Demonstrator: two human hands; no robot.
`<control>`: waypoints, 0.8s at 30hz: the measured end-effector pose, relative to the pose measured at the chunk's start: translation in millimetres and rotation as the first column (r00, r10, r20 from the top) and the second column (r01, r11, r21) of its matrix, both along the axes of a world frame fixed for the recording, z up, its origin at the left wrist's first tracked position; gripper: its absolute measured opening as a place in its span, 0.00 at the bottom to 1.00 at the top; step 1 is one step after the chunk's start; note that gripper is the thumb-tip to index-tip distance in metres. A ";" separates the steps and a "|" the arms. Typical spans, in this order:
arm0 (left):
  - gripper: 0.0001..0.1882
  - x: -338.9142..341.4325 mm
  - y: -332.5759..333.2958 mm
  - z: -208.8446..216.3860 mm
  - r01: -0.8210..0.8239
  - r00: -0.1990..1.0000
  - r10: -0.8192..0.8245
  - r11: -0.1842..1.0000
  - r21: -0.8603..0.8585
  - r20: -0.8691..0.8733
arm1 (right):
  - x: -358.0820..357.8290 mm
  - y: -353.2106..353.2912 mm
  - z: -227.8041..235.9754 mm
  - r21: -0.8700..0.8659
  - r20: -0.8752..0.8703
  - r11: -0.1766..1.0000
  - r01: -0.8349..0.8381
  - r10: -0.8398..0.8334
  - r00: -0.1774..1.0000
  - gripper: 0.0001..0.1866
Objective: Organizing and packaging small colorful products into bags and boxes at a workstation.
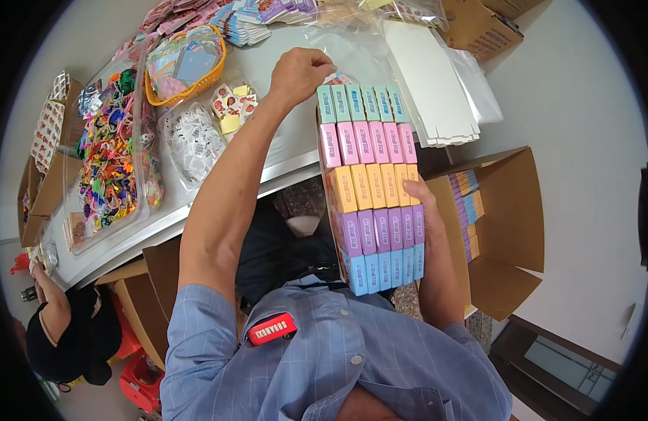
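Head view shows us pressing a block of small coloured boxes (pixel 373 186) between our two hands, rows of green, pink, orange, purple and blue stacked edge to edge. Our left hand (pixel 301 72) curls over the far green end, its grip closed on the top row; our right hand (pixel 416 200) lies flat against the block's right side near the orange and purple rows, fingers spread along the edge. The block hangs in front of our chest, its far end over the edge of the white counter (pixel 289 147). To our right an open cardboard carton (pixel 510 231) already holds similar boxes stood on edge.

We judge the main risk to be the block buckling: nothing but end pressure holds the rows together, so a slackened hand could spill middle rows to the floor. A person in a black cap (pixel 64 337) crouches low at our left.
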State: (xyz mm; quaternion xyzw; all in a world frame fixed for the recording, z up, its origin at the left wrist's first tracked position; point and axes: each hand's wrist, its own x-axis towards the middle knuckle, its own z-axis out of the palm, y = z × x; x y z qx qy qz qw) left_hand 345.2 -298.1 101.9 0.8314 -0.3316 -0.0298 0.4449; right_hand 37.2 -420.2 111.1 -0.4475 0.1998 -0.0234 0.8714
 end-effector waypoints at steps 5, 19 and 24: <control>0.10 7.4 2.4 2.5 0.039 0.994 -0.033 0.998 -0.051 0.108 | 1.9 -4.1 -20.5 -0.009 0.048 1.000 0.024 -0.023 0.999 0.47; 0.11 5.4 5.2 11.3 0.046 0.995 -0.044 0.999 0.017 -0.091 | 5.0 3.8 -36.7 -0.227 0.092 0.974 0.026 -0.005 0.996 0.49; 0.13 -18.6 9.0 3.2 0.019 0.958 -0.075 0.980 -0.199 -0.275 | 4.8 14.5 -47.8 -0.197 0.067 0.980 -0.020 0.034 0.997 0.49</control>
